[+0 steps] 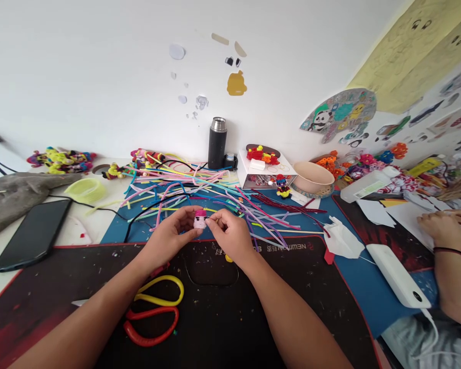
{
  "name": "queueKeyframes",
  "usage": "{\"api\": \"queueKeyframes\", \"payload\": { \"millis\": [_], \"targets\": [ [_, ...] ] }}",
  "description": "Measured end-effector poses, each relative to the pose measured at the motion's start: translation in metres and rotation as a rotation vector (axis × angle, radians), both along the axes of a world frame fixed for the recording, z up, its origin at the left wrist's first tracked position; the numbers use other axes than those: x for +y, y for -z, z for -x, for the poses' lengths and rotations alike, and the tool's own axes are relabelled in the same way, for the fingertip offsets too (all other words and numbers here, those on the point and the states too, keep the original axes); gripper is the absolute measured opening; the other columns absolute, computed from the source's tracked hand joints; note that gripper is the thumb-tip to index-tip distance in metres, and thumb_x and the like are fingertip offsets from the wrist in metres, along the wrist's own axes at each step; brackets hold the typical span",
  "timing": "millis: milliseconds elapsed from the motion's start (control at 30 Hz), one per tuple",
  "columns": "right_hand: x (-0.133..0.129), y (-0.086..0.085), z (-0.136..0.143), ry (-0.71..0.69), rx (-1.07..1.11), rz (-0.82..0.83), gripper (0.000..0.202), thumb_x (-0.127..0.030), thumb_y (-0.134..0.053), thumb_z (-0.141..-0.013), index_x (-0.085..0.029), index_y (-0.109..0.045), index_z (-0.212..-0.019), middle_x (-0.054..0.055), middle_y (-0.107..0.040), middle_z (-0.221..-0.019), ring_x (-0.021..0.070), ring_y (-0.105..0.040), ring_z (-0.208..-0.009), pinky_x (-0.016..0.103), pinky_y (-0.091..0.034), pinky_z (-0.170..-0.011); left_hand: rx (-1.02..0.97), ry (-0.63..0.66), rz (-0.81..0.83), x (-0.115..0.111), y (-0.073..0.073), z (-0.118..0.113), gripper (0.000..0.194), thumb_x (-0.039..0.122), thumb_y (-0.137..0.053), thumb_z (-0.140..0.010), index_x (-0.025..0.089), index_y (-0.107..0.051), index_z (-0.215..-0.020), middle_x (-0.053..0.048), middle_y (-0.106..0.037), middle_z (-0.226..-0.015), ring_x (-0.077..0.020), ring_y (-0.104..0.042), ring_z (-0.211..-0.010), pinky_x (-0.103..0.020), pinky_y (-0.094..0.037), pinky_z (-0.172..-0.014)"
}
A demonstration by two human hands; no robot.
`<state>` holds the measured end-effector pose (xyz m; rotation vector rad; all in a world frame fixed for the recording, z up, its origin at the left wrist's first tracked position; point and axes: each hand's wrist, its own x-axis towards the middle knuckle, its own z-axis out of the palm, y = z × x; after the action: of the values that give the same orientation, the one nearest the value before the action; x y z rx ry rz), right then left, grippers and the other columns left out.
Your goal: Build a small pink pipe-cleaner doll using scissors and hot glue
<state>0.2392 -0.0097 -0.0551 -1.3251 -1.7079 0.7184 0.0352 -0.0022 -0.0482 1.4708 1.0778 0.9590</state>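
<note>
Between the fingers of my left hand [173, 233] is a small doll head [200, 220] with a pale pink face, dark eyes and a magenta cap. My right hand [230, 233] has its fingertips pinched together at the head's right side; whatever they may hold is too small to make out. Both hands are above the front part of a black desk mat [215, 323]. Scissors [155, 312] with one yellow and one red handle lie below my left wrist, their blades partly hidden under the forearm. A thin dark loop of cord [211, 285] lies on the mat below the hands.
Behind the hands spreads a pile of coloured pipe cleaners [176, 184]. A black thermos [217, 143], a white box [267, 171] and a pinkish bowl [313, 177] stand behind. A phone [33, 234] lies left; a white power bank [397, 277] and another person's hands [443, 228] are right.
</note>
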Motion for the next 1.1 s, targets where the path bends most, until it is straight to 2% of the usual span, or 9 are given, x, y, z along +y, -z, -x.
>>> {"api": "queueKeyframes", "payload": {
  "millis": [367, 633, 733, 1100],
  "targets": [
    [-0.0003, -0.0006, 0.0000, 0.001, 0.007, 0.016, 0.019, -0.039, -0.067, -0.101, -0.025, -0.073, -0.090, -0.005, -0.057, -0.062, 0.0156, -0.053, -0.057, 0.028, -0.037, -0.057, -0.014, 0.002, 0.021, -0.0002, 0.0011, 0.0001, 0.061, 0.053, -0.088, -0.083, 0.024, -0.069, -0.133, -0.007, -0.080, -0.111, -0.0291, -0.074, -0.104, -0.048, -0.062, -0.097],
    [0.0009, -0.0035, -0.0004, 0.027, 0.138, 0.029, 0.025, -0.047, -0.066, -0.100, -0.025, -0.068, -0.088, -0.005, -0.057, -0.060, 0.0159, -0.055, -0.055, 0.029, -0.040, -0.058, -0.080, -0.014, 0.055, 0.0005, -0.0003, -0.0003, 0.059, 0.050, -0.090, -0.082, 0.024, -0.070, -0.130, -0.007, -0.078, -0.112, -0.0293, -0.073, -0.109, -0.049, -0.059, -0.102],
    [0.0010, -0.0043, -0.0007, 0.028, 0.144, 0.035, 0.026, -0.047, -0.066, -0.100, -0.025, -0.068, -0.088, -0.005, -0.056, -0.060, 0.0160, -0.054, -0.055, 0.029, -0.039, -0.058, -0.097, -0.019, 0.070, 0.0010, 0.0005, 0.0001, 0.060, 0.051, -0.091, -0.081, 0.024, -0.069, -0.131, -0.008, -0.079, -0.118, -0.0301, -0.073, -0.114, -0.050, -0.058, -0.106],
    [0.0009, -0.0023, -0.0002, 0.016, 0.155, 0.039, 0.025, -0.046, -0.066, -0.100, -0.025, -0.067, -0.088, -0.006, -0.053, -0.059, 0.0153, -0.051, -0.054, 0.029, -0.037, -0.057, -0.084, -0.027, 0.071, 0.0040, 0.0033, 0.0017, 0.063, 0.050, -0.091, -0.081, 0.025, -0.068, -0.135, -0.008, -0.080, -0.119, -0.0309, -0.074, -0.115, -0.050, -0.059, -0.106]
  ]
}}
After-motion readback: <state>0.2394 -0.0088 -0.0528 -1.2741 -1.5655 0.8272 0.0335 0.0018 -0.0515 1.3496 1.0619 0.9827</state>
